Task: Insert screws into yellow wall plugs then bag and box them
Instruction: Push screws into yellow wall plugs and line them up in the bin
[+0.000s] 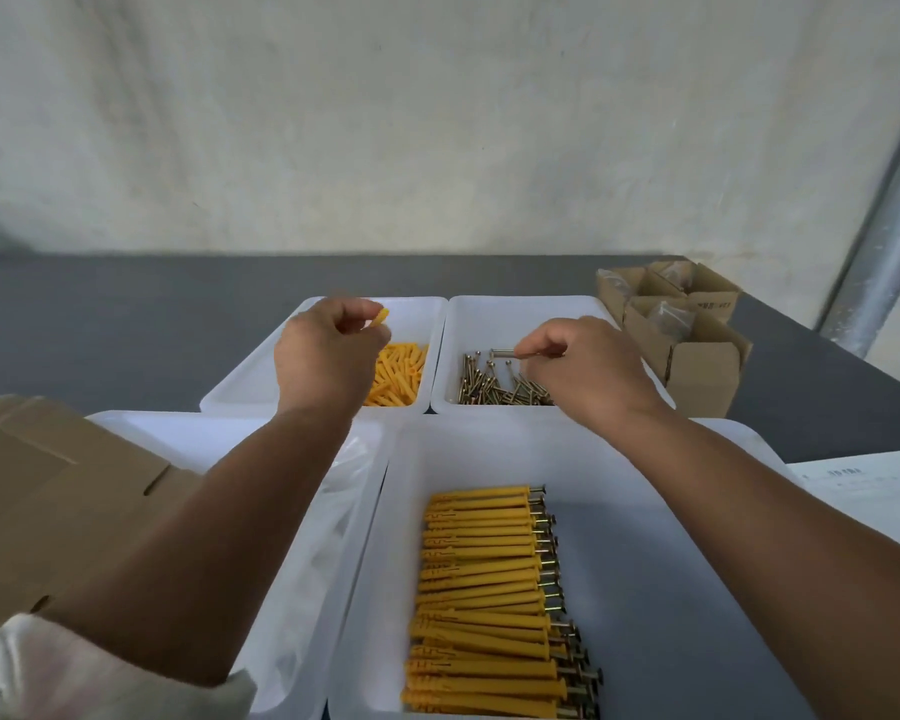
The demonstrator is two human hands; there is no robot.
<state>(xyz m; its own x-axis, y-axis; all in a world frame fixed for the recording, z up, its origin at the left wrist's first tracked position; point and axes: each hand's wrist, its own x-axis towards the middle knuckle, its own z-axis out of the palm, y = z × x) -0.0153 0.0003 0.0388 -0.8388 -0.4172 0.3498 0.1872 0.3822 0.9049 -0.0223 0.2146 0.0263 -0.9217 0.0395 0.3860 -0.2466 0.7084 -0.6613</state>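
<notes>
Head view of the table (126, 330), on which four white trays stand in two rows. In the far row we see the left tray (253, 379) holding a pile of loose yellow wall plugs (396, 374) and, just beside it, the right tray (541, 309) holding a heap of loose screws (492, 389).

The left hand (328, 350) hovers over the plug tray with its fingers curled, pinching a single plug (380, 318) between thumb and fingertips. The right hand (588, 366) reaches over the screw tray and pinches a single screw (502, 351) at one end, so that the shaft lies roughly level and the head points left.

In the near row, the right tray (489, 439) carries the assembled plugs (489, 600), laid side by side in a column with the screw heads projecting to the right. The near left tray (178, 423) contains clear plastic bags (333, 511) and is partly covered by a flat sheet of cardboard (48, 485).

Open cardboard boxes (697, 350) stand at the far right of the table; we cannot tell their contents. A printed sheet of paper (863, 485) lies at the right edge.
</notes>
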